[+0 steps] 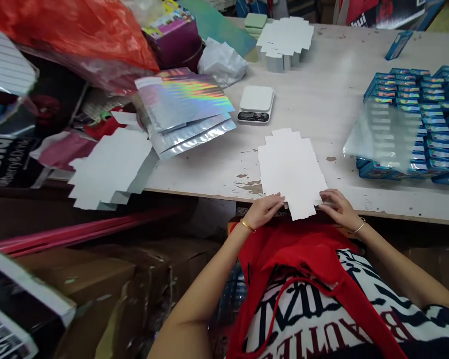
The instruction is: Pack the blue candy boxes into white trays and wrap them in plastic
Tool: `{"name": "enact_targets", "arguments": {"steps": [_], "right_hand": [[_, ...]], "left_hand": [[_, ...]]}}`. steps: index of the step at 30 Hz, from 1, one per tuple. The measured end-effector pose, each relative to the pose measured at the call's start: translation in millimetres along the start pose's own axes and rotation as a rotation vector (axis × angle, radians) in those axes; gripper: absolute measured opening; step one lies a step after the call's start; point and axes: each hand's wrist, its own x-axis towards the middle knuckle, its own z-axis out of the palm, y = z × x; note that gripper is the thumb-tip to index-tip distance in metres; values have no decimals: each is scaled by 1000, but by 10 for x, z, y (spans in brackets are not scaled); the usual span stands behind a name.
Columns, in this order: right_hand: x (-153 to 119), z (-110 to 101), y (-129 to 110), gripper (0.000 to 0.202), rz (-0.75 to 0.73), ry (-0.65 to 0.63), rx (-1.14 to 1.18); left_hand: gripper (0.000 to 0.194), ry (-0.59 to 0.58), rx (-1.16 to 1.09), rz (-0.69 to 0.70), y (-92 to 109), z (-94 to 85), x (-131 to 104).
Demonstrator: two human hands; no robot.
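Right of center, bare tabletop (pixel 331 107) leaves a lane between the scale (pixel 256 98) and the blue boxes (pixel 439 134). Silvery pouches (pixel 189 107) left of center and the white card (pixel 292 167) at lower center obstruct low passage.

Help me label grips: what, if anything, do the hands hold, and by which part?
The left hand and right hand hold the flat white notched card by opposite edges at its near end.

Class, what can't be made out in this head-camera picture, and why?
In the head view:
1. What lies beneath the white cardboard blank: hidden by it.
2. Readout of the digital scale: too small and blurred.
3. Print on the blue boxes where the translucent plastic sheet covers them: veiled.
4. Rest of the black-and-white carton: cut off by left edge.
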Motion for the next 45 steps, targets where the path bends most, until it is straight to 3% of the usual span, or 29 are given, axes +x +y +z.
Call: {"name": "enact_targets", "arguments": {"steps": [3,5,7,10,13,17,23,27,30,34,37,42,45], "right_hand": [[27,-44,77,81,-199,-108,-219],[44,-10,133,71,-239,-113,-350],[64,77,197,42,-221,-56,-429],[93,235,288,23,-197,-19,-388],[99,319,337,25,-132,18,-224],[31,287,318,30,-101,-26,-131],[-114,211,149,26,-101,-80,-275],[-175,275,-76,29,-45,38,-439],[-191,334,-180,30,3,92,-486],[-127,364,-150,29,-18,-53,-558],[-37,385,-90,30,-63,-115,-640],[100,518,45,32,-171,-3,-613],[143,581,172,31,-255,41,-567]], "left_hand": [[37,70,-130,-174,-1,-116,57],[38,85,-173,-239,-26,-151,79],[37,57,-196,-246,-39,-133,72],[33,19,-153,-169,-19,-35,0],[31,-9,21,-27,-5,68,-124],[50,-95,264,116,-80,138,-283],[42,-150,345,135,-193,142,-309],[25,-26,289,15,-42,125,-161],[26,3,298,-53,187,101,11],[31,-101,489,-62,432,127,239],[28,-186,629,-42,484,214,348],[25,-225,719,-54,529,309,468],[27,-328,736,-115,653,296,553]]}}
